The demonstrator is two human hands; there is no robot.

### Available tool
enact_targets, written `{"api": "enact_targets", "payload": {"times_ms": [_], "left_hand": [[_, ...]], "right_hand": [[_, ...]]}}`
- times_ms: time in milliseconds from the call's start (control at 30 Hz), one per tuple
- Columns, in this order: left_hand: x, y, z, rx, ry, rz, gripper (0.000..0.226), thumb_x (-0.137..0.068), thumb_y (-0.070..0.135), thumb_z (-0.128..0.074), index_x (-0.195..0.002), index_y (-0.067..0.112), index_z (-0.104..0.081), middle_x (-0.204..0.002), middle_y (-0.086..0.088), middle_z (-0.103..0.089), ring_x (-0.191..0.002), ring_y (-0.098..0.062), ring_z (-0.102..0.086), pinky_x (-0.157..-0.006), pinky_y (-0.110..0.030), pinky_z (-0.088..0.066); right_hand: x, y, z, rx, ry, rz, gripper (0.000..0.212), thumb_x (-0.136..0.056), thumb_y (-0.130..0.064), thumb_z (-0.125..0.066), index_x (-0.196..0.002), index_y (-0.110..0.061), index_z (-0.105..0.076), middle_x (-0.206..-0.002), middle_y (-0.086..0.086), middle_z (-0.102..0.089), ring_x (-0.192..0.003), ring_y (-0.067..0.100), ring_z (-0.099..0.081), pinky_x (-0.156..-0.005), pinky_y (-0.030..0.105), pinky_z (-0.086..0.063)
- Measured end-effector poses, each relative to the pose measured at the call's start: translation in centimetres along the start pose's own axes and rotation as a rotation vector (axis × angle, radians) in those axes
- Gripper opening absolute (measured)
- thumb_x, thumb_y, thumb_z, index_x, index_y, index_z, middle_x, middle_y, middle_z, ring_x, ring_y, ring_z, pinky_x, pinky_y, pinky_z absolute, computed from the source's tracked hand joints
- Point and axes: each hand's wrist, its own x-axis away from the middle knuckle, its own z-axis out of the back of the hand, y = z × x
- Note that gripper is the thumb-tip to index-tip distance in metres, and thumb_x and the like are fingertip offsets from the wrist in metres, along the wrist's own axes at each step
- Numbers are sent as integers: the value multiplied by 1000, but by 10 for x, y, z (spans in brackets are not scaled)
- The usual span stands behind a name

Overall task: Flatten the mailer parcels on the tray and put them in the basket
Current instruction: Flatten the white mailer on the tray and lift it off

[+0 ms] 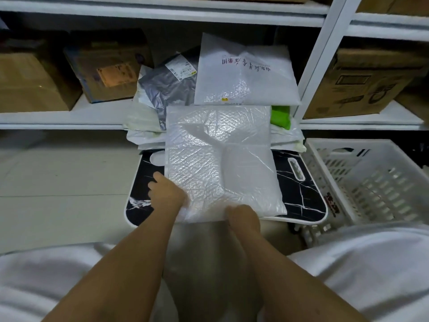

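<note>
Holding the near edge of a white bubble mailer point(220, 159), both hands work at the front of the black marble-patterned tray point(299, 187). The left hand point(166, 194) grips the near-left corner, thumb on top and fingers tucked under the edge; the right hand point(242, 217) pinches the near edge, its fingers hidden beneath. The mailer lies mostly flat across the tray, its near edge overhanging toward the person's lap, so the step in hand looks like flattening or lifting this one parcel. The next move probably calls for pressing out the remaining puffiness, then swinging it rightward.

The white slatted basket point(371, 182) stands just beside the tray's right edge and holds no parcels that I can see, so the way there is short and open. Left of the tray lies bare pale floor. Beyond the mailer, a heap waits: a grey poly mailer point(167, 89), a white printed mailer point(243, 73) and a green packet point(281, 117), leaning on the white shelf point(69, 119) among cardboard boxes point(109, 66). The shelf upright point(325, 54) crowds the far right.
</note>
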Motion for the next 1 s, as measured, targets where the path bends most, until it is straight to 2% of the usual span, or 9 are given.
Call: {"api": "enact_targets", "payload": {"times_ms": [133, 267, 400, 500, 667, 767, 867, 933, 1000], "left_hand": [[13, -11, -23, -439, 272, -463, 62, -92, 34, -44, -147, 14, -23, -151, -19, -24, -141, -35, -21, -112, -50, -23], [31, -25, -57, -563, 148, -878, 57, -95, 44, -27, -148, 21, -30, -157, -14, -22, -144, -35, -20, -110, -63, -21], [34, -28, -70, -616, 47, -859, 58, -96, 45, -18, -149, 23, -22, -158, -11, -19, -144, -33, -20, -110, -64, -19], [24, -36, -74, -727, -31, -826, 57, -98, 49, -1, -150, 30, 11, -157, -4, 21, -145, -27, 17, -115, -60, -1], [17, -37, -77, -689, -171, -746, 56, -100, 50, -9, -150, 35, 13, -157, 1, 25, -144, -23, 23, -116, -56, 1], [18, -33, -76, -657, -142, -746, 54, -101, 47, -13, -152, 32, -5, -161, 0, 9, -148, -24, 10, -118, -51, -4], [22, -18, -72, -578, 22, -784, 42, -99, 38, -20, -128, 24, -46, -135, 1, -47, -129, -23, -40, -107, -37, -27], [23, -6, -72, -581, 110, -836, 34, -97, 30, -27, -122, 21, -48, -120, 2, -53, -113, -18, -47, -101, -33, -29], [17, 4, -75, -624, 126, -850, 43, -98, 30, -29, -138, 15, -37, -138, -7, -42, -128, -25, -36, -112, -41, -21]], "right_hand": [[-1, 10, -7, 418, 135, 319, 22, -98, -28, -42, -101, -15, -60, -98, 4, -65, -88, 21, -60, -70, 30, -42], [-7, 29, -20, 607, 531, 651, 19, -81, -24, -71, -97, -17, -62, -91, 7, -63, -81, 25, -62, -70, 37, -49], [-12, 36, -19, 744, 435, 818, 49, -92, -39, -38, -138, -22, -40, -143, 11, -49, -133, 32, -46, -105, 58, -34], [-23, 39, -17, 859, 218, 752, 55, -95, -48, -24, -143, -23, -36, -149, 10, -42, -137, 33, -40, -105, 63, -33], [-36, 41, -18, 894, 113, 689, 59, -98, -52, -14, -136, -24, -50, -141, 8, -52, -129, 32, -51, -96, 62, -42], [-33, 35, -16, 871, 132, 705, 55, -95, -51, -24, -128, -25, -60, -134, 6, -59, -122, 30, -57, -95, 57, -45], [-36, 24, -15, 786, 231, 756, 36, -94, -43, -38, -103, -25, -67, -105, -1, -70, -95, 22, -65, -89, 44, -45], [-45, 11, -12, 744, 328, 816, 21, -91, -38, -51, -94, -23, -66, -91, -3, -70, -83, 19, -64, -86, 40, -43], [-57, 0, -9, 709, 372, 861, 20, -90, -34, -54, -102, -22, -64, -104, 0, -66, -98, 23, -62, -91, 42, -42]]}}
